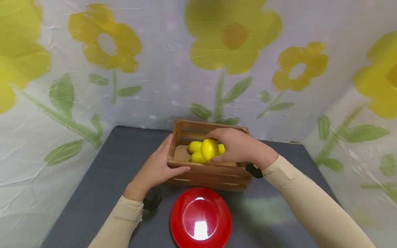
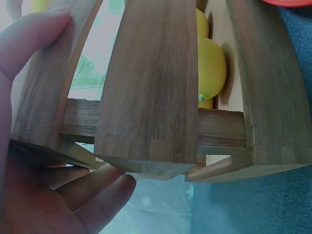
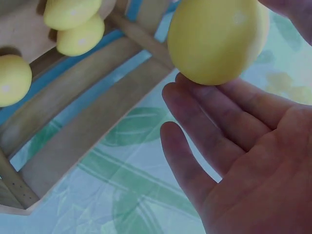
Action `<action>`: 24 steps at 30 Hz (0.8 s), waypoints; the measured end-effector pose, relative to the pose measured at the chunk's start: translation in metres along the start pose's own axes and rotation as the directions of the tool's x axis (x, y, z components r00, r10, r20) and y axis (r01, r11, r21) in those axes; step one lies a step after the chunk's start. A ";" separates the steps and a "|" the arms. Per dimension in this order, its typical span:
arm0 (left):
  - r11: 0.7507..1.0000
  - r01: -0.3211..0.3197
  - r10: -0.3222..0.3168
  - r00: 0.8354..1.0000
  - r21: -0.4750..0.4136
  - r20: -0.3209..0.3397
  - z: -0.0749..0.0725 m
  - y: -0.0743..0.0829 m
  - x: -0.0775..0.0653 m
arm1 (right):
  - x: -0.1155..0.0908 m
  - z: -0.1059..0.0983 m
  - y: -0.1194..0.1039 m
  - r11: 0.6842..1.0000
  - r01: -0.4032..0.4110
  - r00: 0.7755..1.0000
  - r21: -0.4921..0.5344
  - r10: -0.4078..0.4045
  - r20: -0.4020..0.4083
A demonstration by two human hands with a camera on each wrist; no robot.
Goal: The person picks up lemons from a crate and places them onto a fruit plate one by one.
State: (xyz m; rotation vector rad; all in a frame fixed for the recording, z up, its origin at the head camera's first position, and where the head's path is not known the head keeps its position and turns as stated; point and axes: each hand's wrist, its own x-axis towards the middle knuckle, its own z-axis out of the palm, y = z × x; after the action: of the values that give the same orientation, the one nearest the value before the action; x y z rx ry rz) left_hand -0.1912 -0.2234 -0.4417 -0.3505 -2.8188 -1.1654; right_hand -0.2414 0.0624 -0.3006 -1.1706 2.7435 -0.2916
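Observation:
A slatted wooden crate [image 1: 214, 178] stands on the dark table, with several yellow lemons [image 1: 194, 147] lying in it. My left hand [image 1: 155, 170] grips the crate's left front corner, thumb over the front rail and fingers along the side. In the left wrist view the thumb lies on one slat and the fingers curl round the crate's edge. My right hand [image 1: 237, 144] holds one lemon [image 1: 209, 149] above the others, between thumb and fingers. The right wrist view shows that lemon [image 3: 217, 41] large against the fingertips, above the crate's rim; part of the thumb is cut off.
A shiny red plate [image 1: 177, 220] lies on the table [image 1: 102, 193] just in front of the crate. Behind the table hangs a pale curtain [image 1: 161, 86] painted with yellow flowers, and it continues along both sides. A dark band sits at each wrist.

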 end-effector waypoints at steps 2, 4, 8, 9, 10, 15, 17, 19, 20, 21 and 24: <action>1.000 0.004 -0.004 1.000 0.002 -0.002 -0.002 -0.001 0.000 | -0.006 0.003 -0.006 1.000 0.015 1.000 0.002 -0.015 -0.013; 1.000 0.008 -0.008 1.000 -0.001 -0.002 -0.004 -0.002 0.000 | -0.012 0.006 -0.012 1.000 0.021 1.000 0.010 -0.021 -0.008; 1.000 0.018 -0.018 1.000 -0.008 0.001 -0.006 -0.003 -0.001 | -0.022 0.015 -0.024 0.999 0.038 0.999 0.010 -0.039 0.016; 1.000 0.022 -0.022 1.000 -0.012 0.002 -0.007 -0.003 -0.002 | -0.025 0.017 -0.027 0.999 0.047 0.999 0.011 -0.047 0.022; 1.000 0.026 -0.026 1.000 -0.018 0.003 -0.007 -0.003 -0.002 | -0.026 0.019 -0.029 0.998 0.057 0.998 0.009 -0.057 0.026; 0.999 0.038 -0.038 0.999 -0.029 0.005 -0.007 -0.004 -0.002 | -0.035 0.031 -0.036 0.996 0.087 0.996 0.038 -0.088 0.031; 0.999 0.028 -0.028 1.000 -0.023 0.005 -0.006 -0.003 0.000 | -0.039 0.036 -0.039 0.994 0.088 0.996 0.063 -0.090 0.025; 1.000 0.018 -0.018 1.000 -0.017 0.007 -0.006 -0.003 0.001 | -0.043 0.043 -0.041 0.991 0.102 0.994 0.087 -0.104 0.018; 1.000 0.018 -0.018 1.000 -0.019 0.007 -0.006 -0.003 0.001 | -0.045 0.048 -0.042 0.989 0.115 0.993 0.095 -0.117 0.013; 1.000 0.016 -0.016 1.000 -0.016 0.007 -0.006 -0.003 0.001 | -0.046 0.052 -0.043 0.987 0.128 0.992 0.101 -0.130 0.008; 1.000 0.019 -0.019 1.000 -0.017 0.002 -0.007 -0.004 0.000 | -0.048 0.066 -0.047 0.979 0.158 0.987 0.127 -0.160 0.008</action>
State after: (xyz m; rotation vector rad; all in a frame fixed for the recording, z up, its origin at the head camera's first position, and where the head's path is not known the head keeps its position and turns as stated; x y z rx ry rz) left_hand -0.1924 -0.2308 -0.4395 -0.3271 -2.8216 -1.1947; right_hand -0.1620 0.0570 -0.3512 -1.3526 2.5774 -0.4635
